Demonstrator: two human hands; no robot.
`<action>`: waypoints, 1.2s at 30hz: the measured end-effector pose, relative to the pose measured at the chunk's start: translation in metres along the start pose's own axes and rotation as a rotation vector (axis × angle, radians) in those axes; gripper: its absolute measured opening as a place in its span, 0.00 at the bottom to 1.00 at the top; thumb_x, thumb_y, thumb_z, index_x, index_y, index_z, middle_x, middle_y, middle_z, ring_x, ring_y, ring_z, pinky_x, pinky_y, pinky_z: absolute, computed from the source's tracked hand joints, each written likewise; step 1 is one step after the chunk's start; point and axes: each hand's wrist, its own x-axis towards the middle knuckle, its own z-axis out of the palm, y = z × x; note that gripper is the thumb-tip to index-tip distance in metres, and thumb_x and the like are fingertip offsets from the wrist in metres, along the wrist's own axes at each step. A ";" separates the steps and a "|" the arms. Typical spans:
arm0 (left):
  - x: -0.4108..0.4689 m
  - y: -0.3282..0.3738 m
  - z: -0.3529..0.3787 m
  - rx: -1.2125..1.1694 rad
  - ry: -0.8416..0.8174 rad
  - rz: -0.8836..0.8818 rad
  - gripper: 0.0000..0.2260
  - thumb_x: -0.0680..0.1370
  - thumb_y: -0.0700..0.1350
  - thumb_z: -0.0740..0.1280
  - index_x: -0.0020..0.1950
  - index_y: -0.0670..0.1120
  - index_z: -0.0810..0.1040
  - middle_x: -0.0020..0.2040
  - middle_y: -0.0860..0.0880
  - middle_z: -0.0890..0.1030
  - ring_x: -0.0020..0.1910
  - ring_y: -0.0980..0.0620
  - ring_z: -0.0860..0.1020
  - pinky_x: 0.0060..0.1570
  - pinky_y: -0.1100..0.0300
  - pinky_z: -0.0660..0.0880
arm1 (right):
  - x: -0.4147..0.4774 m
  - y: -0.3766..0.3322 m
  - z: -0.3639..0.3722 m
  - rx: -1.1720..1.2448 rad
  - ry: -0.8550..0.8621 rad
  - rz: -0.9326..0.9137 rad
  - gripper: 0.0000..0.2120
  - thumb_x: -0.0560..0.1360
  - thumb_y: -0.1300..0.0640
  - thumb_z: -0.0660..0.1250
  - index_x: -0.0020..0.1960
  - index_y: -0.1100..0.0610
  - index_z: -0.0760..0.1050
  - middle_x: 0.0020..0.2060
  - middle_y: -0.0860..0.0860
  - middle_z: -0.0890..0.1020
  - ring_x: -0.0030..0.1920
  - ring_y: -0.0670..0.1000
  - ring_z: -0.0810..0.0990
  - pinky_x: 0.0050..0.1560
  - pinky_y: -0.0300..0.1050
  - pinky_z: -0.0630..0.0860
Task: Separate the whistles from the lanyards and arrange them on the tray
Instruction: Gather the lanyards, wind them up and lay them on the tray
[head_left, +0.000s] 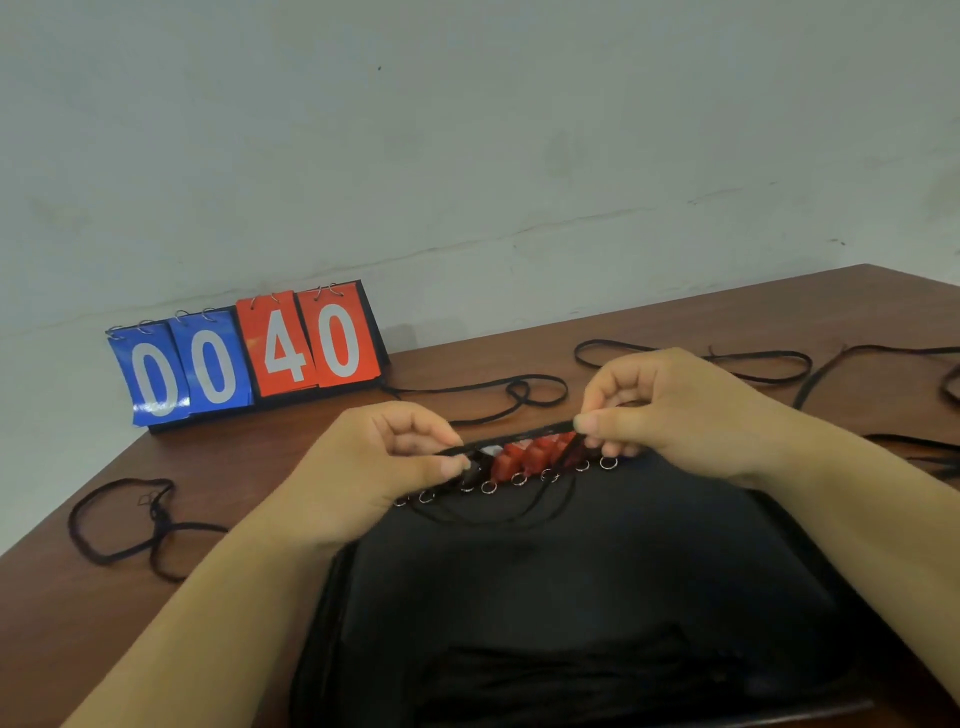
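A black tray lies on the brown table in front of me. Along its far edge stand several red whistles in a row, each with a small metal ring toward me. My left hand and my right hand each pinch one end of a black lanyard stretched between them just above the whistle row. What hangs under my left fingertips is dark and unclear. Thin black cords trail onto the tray below the rings.
A flip scoreboard reading 00 40 stands at the back left against the wall. Loose black lanyards lie on the table at the left, behind the tray and at the right. The table's edge runs close at the left.
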 end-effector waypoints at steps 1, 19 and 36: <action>0.002 -0.003 -0.007 0.005 0.022 -0.031 0.06 0.73 0.39 0.78 0.46 0.48 0.86 0.44 0.46 0.88 0.47 0.46 0.87 0.54 0.54 0.81 | 0.002 0.002 -0.003 0.006 0.011 0.022 0.03 0.76 0.56 0.75 0.44 0.55 0.83 0.39 0.52 0.88 0.38 0.47 0.85 0.43 0.39 0.81; 0.000 -0.013 -0.027 0.514 -0.539 -0.070 0.07 0.75 0.42 0.77 0.48 0.55 0.88 0.45 0.57 0.87 0.46 0.59 0.85 0.53 0.66 0.77 | -0.007 0.005 -0.001 -0.366 -0.590 0.111 0.03 0.77 0.55 0.74 0.46 0.54 0.82 0.36 0.48 0.86 0.35 0.43 0.82 0.40 0.34 0.77; -0.003 -0.010 0.000 0.495 -0.499 0.054 0.05 0.78 0.46 0.75 0.52 0.54 0.88 0.47 0.60 0.87 0.49 0.62 0.84 0.56 0.62 0.79 | -0.010 0.002 0.009 -0.468 -0.507 -0.077 0.04 0.77 0.49 0.73 0.51 0.44 0.85 0.46 0.37 0.85 0.47 0.37 0.82 0.50 0.32 0.77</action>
